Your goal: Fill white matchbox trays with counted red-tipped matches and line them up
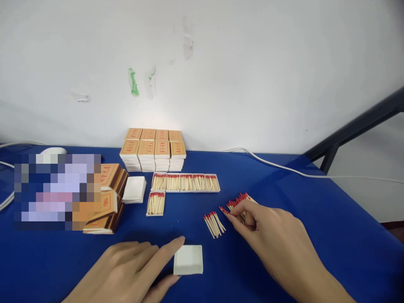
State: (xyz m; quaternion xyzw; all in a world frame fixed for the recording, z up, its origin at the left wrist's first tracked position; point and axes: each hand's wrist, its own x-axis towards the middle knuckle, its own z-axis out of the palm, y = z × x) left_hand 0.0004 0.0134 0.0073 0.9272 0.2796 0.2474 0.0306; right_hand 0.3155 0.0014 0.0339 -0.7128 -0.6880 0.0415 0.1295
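Note:
My left hand (132, 269) has its index finger and thumb around the left side of a white matchbox tray (188, 259), with nothing inside it. My right hand (274, 235) pinches matches (223, 209) by its fingertips; how many is hidden. Behind those fingers lies a heap of red-tipped matches (241, 198), partly covered by the hand. A small loose group of matches (214, 225) rests between the tray and the heap. Farther back, a row of filled matchbox trays (186, 182) stands side by side, with one more filled tray (155, 203) in front of its left end.
Stacked orange matchboxes (153, 149) stand against the wall. White trays (134, 189) are piled beside a leaning stack of orange matchbox covers (110, 206). A blurred-out object (57, 189) lies left. A white cable (277, 162) crosses the blue table (315, 202) at the back right.

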